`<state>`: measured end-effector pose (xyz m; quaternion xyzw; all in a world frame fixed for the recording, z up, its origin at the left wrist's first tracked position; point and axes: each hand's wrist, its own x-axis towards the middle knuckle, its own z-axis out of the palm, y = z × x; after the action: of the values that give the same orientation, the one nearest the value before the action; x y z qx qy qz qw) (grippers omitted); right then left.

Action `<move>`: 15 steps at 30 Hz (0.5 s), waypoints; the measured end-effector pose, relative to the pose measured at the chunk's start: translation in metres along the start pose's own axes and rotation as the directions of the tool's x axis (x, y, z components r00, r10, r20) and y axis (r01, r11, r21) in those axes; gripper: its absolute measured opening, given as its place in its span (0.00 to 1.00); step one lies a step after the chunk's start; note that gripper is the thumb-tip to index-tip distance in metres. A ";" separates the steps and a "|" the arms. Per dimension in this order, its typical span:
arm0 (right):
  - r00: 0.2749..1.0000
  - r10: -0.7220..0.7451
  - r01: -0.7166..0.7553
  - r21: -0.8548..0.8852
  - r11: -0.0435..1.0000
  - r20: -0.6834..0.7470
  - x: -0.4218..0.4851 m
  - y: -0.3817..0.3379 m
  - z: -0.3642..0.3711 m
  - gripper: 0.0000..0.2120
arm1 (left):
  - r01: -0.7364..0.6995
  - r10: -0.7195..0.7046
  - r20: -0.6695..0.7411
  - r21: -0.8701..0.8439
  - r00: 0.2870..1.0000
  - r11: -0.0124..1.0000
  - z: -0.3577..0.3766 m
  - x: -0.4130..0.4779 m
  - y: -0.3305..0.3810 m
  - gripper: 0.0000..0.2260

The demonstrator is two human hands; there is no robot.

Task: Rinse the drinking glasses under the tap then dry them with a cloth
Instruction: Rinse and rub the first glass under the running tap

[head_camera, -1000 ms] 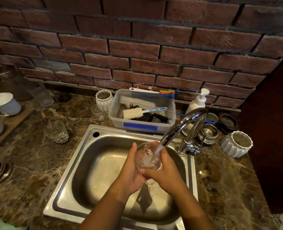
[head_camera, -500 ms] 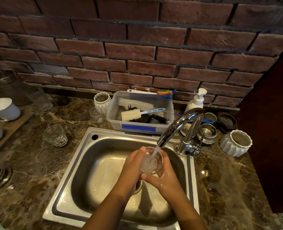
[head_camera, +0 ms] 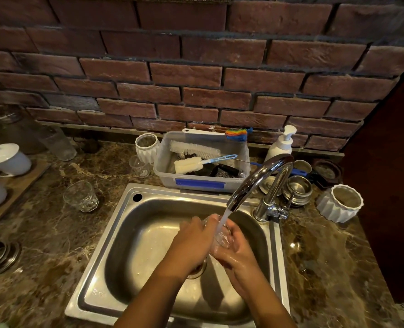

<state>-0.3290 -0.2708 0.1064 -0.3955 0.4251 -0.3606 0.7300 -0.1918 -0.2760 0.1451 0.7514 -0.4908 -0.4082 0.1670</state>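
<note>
Left hand (head_camera: 191, 241), right hand (head_camera: 240, 254) gripping glass (head_camera: 223, 239)

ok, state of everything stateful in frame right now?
tap: running, stream onto held glass
held glass: above sink, between both hands
left hand: grips held glass
right hand: wet, cups held glass
faceted glass: upright on counter, untouched
small glass: upright on counter
plastic tub: open, holds brushes

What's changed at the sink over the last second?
The left hand slid farther round the glass, whose open mouth no longer shows; it seems turned sideways. Both hands still hold it under the running tap; the right hand stays beneath. Counter glasses unmoved.
</note>
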 end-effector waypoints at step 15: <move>0.998 -0.038 0.054 -0.421 0.906 0.046 0.000 -0.032 -0.018 0.34 | 0.354 -0.057 0.356 -0.872 0.933 0.338 0.033 -0.005 -0.010 0.24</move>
<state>-0.3515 -0.2895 0.1291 -0.5602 0.4702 -0.2700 0.6262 -0.2123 -0.2617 0.1207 0.5212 -0.0934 -0.7255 0.4396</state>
